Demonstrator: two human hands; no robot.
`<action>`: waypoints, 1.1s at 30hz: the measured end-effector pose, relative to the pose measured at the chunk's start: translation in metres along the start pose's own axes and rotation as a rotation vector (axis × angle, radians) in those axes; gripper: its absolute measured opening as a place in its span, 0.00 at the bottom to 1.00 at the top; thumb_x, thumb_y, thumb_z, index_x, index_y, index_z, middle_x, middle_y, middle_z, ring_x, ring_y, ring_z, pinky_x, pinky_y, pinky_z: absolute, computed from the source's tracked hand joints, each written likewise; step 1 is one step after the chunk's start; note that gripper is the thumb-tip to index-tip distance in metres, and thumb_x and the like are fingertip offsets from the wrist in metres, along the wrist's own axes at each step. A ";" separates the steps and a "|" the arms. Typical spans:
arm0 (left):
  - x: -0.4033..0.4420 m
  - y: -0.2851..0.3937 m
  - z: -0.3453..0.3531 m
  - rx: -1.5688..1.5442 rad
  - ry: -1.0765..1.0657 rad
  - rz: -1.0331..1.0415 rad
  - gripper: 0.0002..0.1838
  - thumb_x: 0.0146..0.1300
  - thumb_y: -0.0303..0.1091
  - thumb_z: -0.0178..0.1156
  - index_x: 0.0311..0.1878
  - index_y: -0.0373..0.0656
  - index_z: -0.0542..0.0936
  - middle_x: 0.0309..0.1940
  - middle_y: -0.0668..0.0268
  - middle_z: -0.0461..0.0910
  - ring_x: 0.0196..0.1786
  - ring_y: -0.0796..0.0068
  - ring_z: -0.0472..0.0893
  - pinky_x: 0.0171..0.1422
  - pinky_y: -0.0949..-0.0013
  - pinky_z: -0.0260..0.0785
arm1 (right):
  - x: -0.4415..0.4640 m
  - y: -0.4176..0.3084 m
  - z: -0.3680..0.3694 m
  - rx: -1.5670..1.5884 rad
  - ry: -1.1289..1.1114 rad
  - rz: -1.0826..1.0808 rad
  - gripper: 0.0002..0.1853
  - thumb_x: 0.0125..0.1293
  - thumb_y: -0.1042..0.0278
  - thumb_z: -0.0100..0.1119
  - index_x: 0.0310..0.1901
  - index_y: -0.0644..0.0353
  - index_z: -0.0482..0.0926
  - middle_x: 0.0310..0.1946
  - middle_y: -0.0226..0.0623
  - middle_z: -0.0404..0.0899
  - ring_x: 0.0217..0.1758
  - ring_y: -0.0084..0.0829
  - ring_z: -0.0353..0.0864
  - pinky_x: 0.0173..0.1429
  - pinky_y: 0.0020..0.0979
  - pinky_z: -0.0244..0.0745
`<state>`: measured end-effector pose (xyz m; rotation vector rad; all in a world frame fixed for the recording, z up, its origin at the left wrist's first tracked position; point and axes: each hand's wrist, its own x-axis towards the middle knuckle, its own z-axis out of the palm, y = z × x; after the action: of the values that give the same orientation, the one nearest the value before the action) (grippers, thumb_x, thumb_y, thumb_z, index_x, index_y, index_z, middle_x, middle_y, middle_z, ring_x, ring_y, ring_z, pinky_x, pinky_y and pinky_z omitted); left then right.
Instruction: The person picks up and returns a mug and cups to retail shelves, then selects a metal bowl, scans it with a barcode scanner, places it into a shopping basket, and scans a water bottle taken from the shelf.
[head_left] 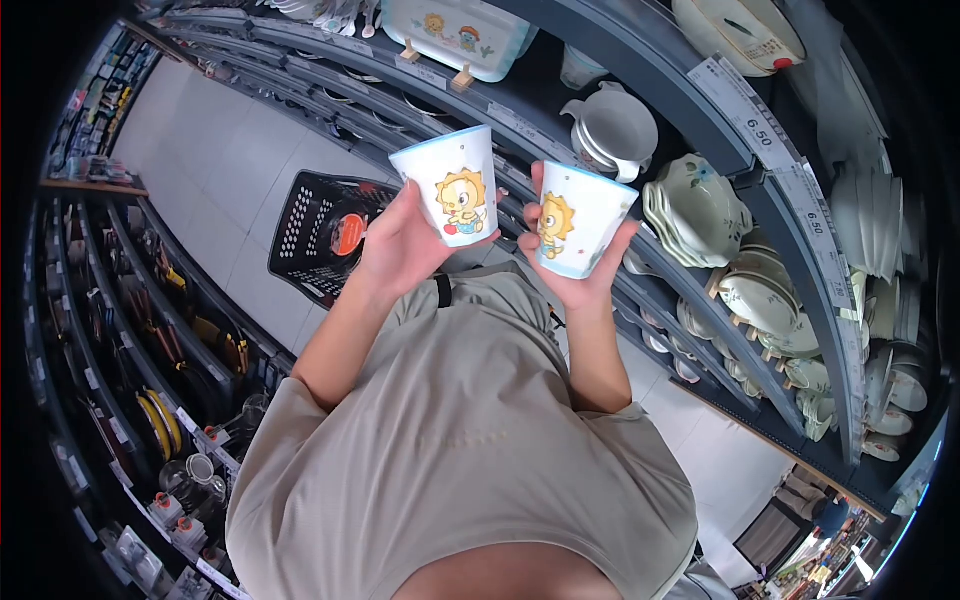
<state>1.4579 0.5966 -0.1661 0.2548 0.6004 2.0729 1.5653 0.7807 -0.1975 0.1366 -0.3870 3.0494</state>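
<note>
Left hand gripping the left cup, fingers wrapped round its far side; right hand gripping the right cup, thumb and fingers on opposite sides. Both upper center — white, tapered, blue rim, yellow lion-like cartoon; slightly tilted, apart. Cup interiors not visible.

Left hand and forearm partly block the black basket, left of center: perforated walls, round orange-red patch inside — can't tell if label or item. Shelving upper right holds handled white bowls, stacked floral bowls, plates; cartoon tray at top.
</note>
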 end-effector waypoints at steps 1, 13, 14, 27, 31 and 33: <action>0.001 -0.002 -0.002 0.018 0.006 0.010 0.41 0.64 0.57 0.50 0.73 0.40 0.53 0.69 0.51 0.60 0.68 0.50 0.66 0.66 0.43 0.63 | -0.002 0.000 0.001 -0.088 0.028 -0.024 0.56 0.46 0.34 0.70 0.71 0.55 0.54 0.69 0.38 0.58 0.58 0.38 0.71 0.52 0.39 0.70; 0.007 -0.005 -0.023 -0.677 -0.590 -0.198 0.60 0.48 0.68 0.66 0.73 0.44 0.47 0.52 0.62 0.66 0.43 0.69 0.71 0.36 0.66 0.67 | 0.004 0.003 -0.007 0.281 -0.192 0.073 0.50 0.58 0.23 0.46 0.71 0.56 0.54 0.67 0.45 0.60 0.49 0.40 0.70 0.38 0.39 0.72; 0.007 -0.005 -0.024 -0.681 -0.606 -0.188 0.59 0.49 0.68 0.66 0.73 0.43 0.47 0.52 0.63 0.65 0.42 0.69 0.71 0.35 0.66 0.67 | 0.004 0.003 -0.007 0.304 -0.182 0.080 0.50 0.58 0.22 0.45 0.71 0.56 0.54 0.66 0.45 0.60 0.47 0.39 0.69 0.38 0.38 0.71; 0.014 -0.003 -0.025 -0.684 -0.481 -0.160 0.52 0.51 0.65 0.65 0.67 0.39 0.54 0.54 0.62 0.60 0.49 0.66 0.65 0.38 0.64 0.71 | 0.008 0.005 0.002 0.114 -0.091 0.042 0.49 0.57 0.39 0.63 0.72 0.57 0.51 0.68 0.41 0.58 0.54 0.38 0.67 0.43 0.39 0.69; 0.015 -0.004 -0.025 -0.657 -0.417 -0.166 0.54 0.50 0.65 0.65 0.69 0.40 0.53 0.54 0.62 0.62 0.50 0.67 0.65 0.41 0.63 0.69 | 0.004 0.009 0.005 -0.215 -0.017 -0.090 0.46 0.56 0.46 0.69 0.69 0.62 0.56 0.63 0.45 0.65 0.57 0.41 0.72 0.46 0.42 0.75; 0.015 -0.005 -0.029 -0.632 -0.406 -0.179 0.55 0.51 0.66 0.64 0.71 0.41 0.51 0.54 0.61 0.63 0.50 0.66 0.65 0.42 0.63 0.68 | -0.001 0.007 0.016 -0.503 0.122 -0.120 0.45 0.56 0.49 0.70 0.67 0.64 0.58 0.60 0.48 0.69 0.57 0.43 0.75 0.47 0.43 0.78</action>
<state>1.4416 0.6027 -0.1939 0.2295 -0.2718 1.8568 1.5672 0.7699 -0.1835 -0.0520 -1.0668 2.7219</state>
